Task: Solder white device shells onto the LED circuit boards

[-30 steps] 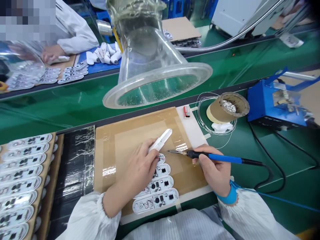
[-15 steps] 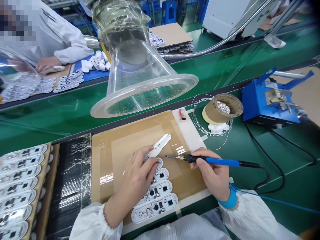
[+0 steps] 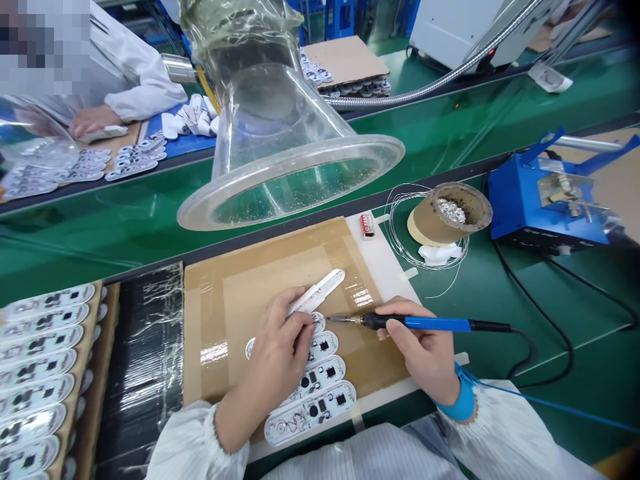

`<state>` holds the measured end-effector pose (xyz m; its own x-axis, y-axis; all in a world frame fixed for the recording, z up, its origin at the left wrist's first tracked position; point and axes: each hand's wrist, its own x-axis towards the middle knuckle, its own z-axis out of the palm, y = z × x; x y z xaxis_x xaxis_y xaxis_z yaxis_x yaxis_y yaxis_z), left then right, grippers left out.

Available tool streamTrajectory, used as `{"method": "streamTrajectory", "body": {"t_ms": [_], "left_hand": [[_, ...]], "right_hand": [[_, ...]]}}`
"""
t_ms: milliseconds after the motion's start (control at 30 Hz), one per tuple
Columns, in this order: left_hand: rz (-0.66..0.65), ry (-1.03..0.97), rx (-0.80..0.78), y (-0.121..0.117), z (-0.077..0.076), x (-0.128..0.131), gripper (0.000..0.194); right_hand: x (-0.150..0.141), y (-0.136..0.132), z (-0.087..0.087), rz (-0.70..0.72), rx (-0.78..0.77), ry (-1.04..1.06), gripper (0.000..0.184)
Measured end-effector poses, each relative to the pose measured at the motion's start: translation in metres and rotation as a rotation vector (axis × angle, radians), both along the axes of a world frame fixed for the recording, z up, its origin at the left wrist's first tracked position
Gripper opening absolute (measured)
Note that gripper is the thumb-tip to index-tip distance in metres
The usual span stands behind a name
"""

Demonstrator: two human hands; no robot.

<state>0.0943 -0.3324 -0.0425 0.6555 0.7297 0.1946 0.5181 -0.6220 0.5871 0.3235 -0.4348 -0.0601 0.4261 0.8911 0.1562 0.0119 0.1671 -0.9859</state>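
My left hand [image 3: 279, 352] is closed around a long white plastic casing [image 3: 320, 292], which points up and to the right. Its thumb and fingertip meet at the end of a white circuit board [image 3: 319, 325], mostly hidden beneath the hand. In my right hand [image 3: 425, 350] is a blue and black soldering iron [image 3: 440, 324], gripped like a pen. The iron's tip points left, close to that board end; whether they touch I cannot tell. Several rounded boards in white shells [image 3: 330, 400] lie in a row below my left hand, on the brown taped cardboard [image 3: 210, 300].
A clear fume hood [image 3: 290, 180] hangs above the cardboard. To the right stand a cardboard tube [image 3: 430, 220] with metal shavings, coiled solder wire [image 3: 395, 247] and a blue iron stand [image 3: 545, 200]. Stacked boards [image 3: 40, 360] lie left. Across the bench, a co-worker's hand [image 3: 97, 121] holds a white part.
The soldering iron's tip has moved slightly left and down, nearer the board end by my left fingertips. My left hand and the casing have barely shifted.
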Motion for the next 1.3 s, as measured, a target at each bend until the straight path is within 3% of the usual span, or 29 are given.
{"method": "streamTrajectory", "body": {"t_ms": [833, 1300], "left_hand": [[0.017, 0.048, 0.018, -0.0001, 0.0037, 0.0086, 0.018], [0.003, 0.066, 0.021, 0.0003, 0.0048, 0.0078, 0.018]], "right_hand": [[-0.0031, 0.0078, 0.0065, 0.056, 0.024, -0.125, 0.02], [0.0007, 0.0026, 0.0008, 0.02, 0.017, -0.098, 0.016]]}}
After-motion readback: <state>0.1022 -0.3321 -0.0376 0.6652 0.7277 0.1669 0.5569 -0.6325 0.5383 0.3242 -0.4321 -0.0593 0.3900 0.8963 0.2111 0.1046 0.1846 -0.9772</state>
